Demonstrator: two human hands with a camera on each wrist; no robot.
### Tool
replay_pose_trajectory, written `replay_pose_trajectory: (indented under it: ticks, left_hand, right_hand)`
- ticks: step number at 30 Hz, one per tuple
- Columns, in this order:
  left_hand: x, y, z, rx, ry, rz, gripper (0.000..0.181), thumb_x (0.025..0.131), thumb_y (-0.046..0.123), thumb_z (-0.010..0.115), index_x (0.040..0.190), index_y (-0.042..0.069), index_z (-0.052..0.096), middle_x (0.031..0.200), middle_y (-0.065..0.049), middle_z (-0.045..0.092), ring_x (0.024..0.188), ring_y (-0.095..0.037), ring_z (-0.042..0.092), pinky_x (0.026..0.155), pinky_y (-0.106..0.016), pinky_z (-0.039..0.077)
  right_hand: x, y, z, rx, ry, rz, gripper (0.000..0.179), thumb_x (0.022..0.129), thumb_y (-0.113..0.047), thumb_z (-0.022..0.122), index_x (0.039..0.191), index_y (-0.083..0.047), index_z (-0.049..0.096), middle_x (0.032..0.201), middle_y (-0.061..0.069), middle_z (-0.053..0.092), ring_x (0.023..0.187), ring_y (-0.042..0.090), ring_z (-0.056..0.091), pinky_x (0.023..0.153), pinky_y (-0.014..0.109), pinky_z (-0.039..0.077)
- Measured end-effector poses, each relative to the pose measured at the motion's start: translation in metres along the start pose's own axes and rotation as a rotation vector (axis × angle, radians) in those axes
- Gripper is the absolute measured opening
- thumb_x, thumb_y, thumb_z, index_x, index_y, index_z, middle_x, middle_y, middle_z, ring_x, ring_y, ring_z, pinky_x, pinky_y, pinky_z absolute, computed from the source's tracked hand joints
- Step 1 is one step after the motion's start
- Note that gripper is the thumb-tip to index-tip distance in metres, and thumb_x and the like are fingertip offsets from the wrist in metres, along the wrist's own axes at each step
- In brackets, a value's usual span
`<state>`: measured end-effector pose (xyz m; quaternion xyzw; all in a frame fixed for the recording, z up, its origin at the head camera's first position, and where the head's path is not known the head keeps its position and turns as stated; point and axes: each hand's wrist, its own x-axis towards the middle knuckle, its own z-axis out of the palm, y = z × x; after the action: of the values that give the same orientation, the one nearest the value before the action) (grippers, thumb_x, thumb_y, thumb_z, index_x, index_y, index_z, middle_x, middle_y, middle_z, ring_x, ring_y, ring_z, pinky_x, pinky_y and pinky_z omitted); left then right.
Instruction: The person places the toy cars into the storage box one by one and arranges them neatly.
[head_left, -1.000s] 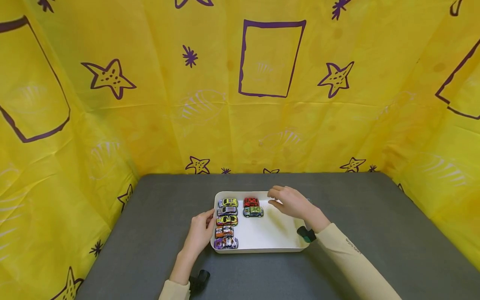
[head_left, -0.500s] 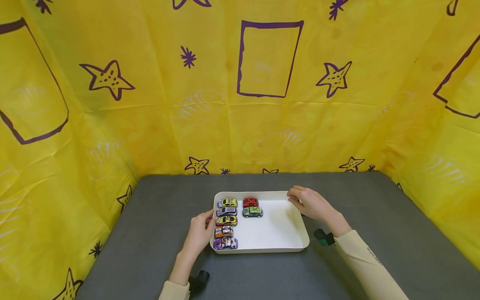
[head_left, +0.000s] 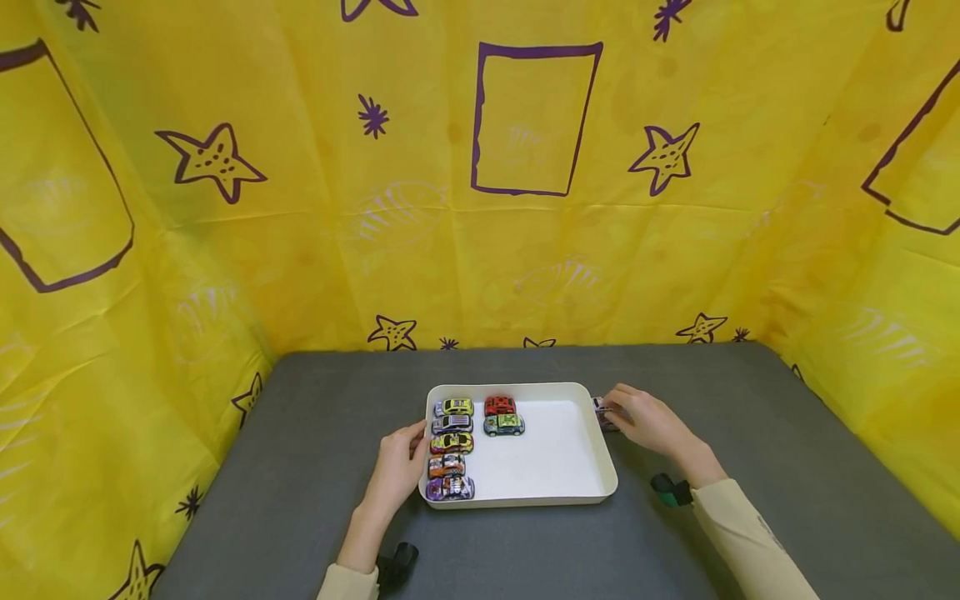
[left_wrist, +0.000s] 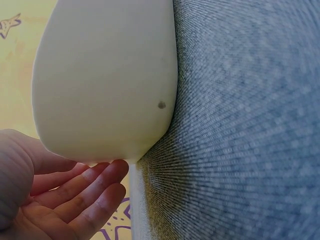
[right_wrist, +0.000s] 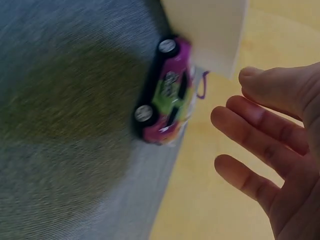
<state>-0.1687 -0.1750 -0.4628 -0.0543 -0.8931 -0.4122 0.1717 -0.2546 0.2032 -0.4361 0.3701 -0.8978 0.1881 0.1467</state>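
The left hand (head_left: 399,458) rests against the left side of the white tray (head_left: 543,501); its fingertips touch the outer wall (left_wrist: 107,85) in the left wrist view. Beyond the tray's right side, the right hand (head_left: 651,423) reaches over a toy car (head_left: 602,413), partly hidden in the head view. Up close this car shows pink and green sides with black wheels, and the fingers lie apart from it with nothing between them. Inside the tray, several toy cars, including a purple one (head_left: 451,488), line the left side. A red car (head_left: 500,405) and a green-and-blue car (head_left: 504,425) start a second column.
A dark grey tabletop (head_left: 517,550) surrounds the tray. Yellow cloth (head_left: 420,275) with purple drawings hangs behind the table and along both sides. Black bands with small devices (head_left: 399,565) sit at the wrists.
The right hand has moved from above the tray rightward past its rim, down to the toy car outside. The left hand and the cars in the tray stay in place.
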Motion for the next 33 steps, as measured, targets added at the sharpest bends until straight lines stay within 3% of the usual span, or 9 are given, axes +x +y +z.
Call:
replay_pose_trajectory:
  ticks: [7, 17, 33]
  left_hand:
    - [0.000, 0.001, 0.000, -0.002, -0.001, 0.004, 0.026, 0.084, -0.006, 0.059, 0.108, -0.017, 0.059, 0.088, -0.021, 0.065, 0.071, -0.021, 0.063, 0.059, -0.029, 0.052]
    - [0.000, 0.000, 0.000, 0.008, 0.004, 0.015, 0.026, 0.083, -0.007, 0.060, 0.107, -0.016, 0.061, 0.084, -0.018, 0.065, 0.068, -0.018, 0.060, 0.057, -0.027, 0.051]
    - [0.000, 0.001, -0.001, 0.007, -0.001, 0.003, 0.026, 0.084, -0.006, 0.060, 0.108, -0.016, 0.060, 0.086, -0.019, 0.065, 0.069, -0.018, 0.061, 0.058, -0.028, 0.051]
  right_hand:
    - [-0.009, 0.009, 0.004, 0.002, -0.020, 0.070, 0.018, 0.074, -0.002, 0.074, 0.090, -0.002, 0.066, 0.086, 0.006, 0.059, 0.073, 0.017, 0.057, 0.065, 0.033, 0.051]
    - [-0.020, 0.019, 0.010, -0.009, -0.049, 0.129, 0.023, 0.073, -0.008, 0.077, 0.092, -0.005, 0.065, 0.089, 0.003, 0.058, 0.074, 0.014, 0.053, 0.068, 0.035, 0.049]
    - [-0.020, 0.023, 0.015, 0.029, -0.090, 0.162, 0.027, 0.072, -0.006, 0.077, 0.095, -0.001, 0.063, 0.090, 0.005, 0.057, 0.075, 0.015, 0.051, 0.068, 0.035, 0.048]
